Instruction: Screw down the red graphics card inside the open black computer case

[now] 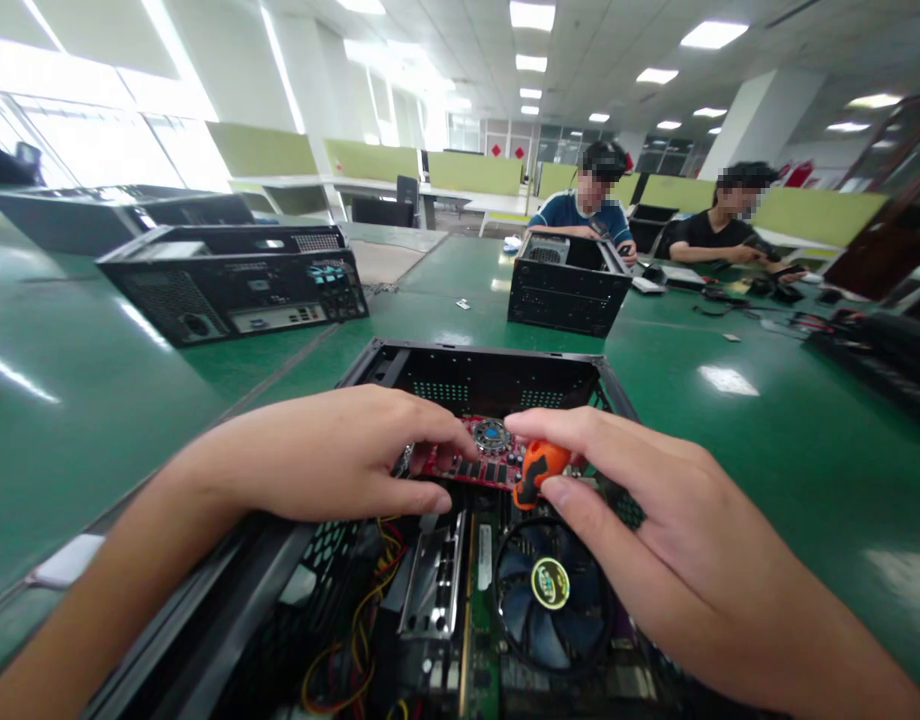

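Open case: a black computer case (490,358) lies before you on a green table (422,300), its inside bared to the ceiling lights (531,16).
Red card: the red circuit card (471,470), with its small round fan (491,435), sits inside the case toward the far wall, between your two hands.
Left hand: your left hand (347,450) reaches in over the case's left side, thumb and forefinger apart, fingertips at the card's left end; whether they grip its edge you cannot tell from this angle.
Right hand: your right hand (655,490) pinches an orange-and-black tool (541,470) between thumb and fingers, the forefinger stretched over its top.
Tool: its handle stands just beside the card's right end, above the larger fan; the tip is hidden.
Below your hands: a black cooling fan (520,600) with a gold label (550,583), a shiny metal bracket (434,575) and yellow and red wires (377,600) fill the near part of the case.
Across the table: a second case (265,290) stands ahead to your left; a third case (565,300) stands ahead to your right.
Co-workers: a person in blue (565,213) sits behind the third case, and a person in black (719,235) handles a dark object farther right.
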Available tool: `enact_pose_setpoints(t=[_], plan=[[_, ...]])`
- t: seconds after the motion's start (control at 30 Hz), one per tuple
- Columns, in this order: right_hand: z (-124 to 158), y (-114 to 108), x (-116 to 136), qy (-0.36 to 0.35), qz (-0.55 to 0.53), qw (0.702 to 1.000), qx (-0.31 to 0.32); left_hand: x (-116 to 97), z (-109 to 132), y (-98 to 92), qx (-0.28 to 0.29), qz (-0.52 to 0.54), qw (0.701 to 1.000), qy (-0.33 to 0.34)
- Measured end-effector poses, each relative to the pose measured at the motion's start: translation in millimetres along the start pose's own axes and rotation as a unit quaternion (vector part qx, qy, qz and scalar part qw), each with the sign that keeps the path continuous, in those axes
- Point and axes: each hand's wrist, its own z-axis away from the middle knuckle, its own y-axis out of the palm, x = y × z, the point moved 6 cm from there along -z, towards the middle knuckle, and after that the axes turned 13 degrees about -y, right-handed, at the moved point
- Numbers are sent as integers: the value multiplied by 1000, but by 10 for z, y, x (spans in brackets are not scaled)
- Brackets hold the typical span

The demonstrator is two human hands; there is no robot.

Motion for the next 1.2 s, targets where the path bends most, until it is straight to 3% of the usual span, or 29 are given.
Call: enact_pose_setpoints(t=[0.43, 0.63, 0.73, 0.9, 1.2], plan=[[35, -8, -21, 2, -37, 999, -35, -36, -12, 0, 1, -5, 1000, -5], [14, -75, 49, 17, 8, 999, -42, -21, 10, -11, -5, -10, 1000, 6], [57, -138, 110, 39, -59, 996, -50, -2, 14, 3, 5, -14, 1000, 0], [40, -119, 221, -26, -121, 992, 24, -4, -4, 5, 3, -9, 1000, 5], [56, -92, 207, -39, -133, 990, 40, 3, 14, 5, -8, -10, 1000, 10]])
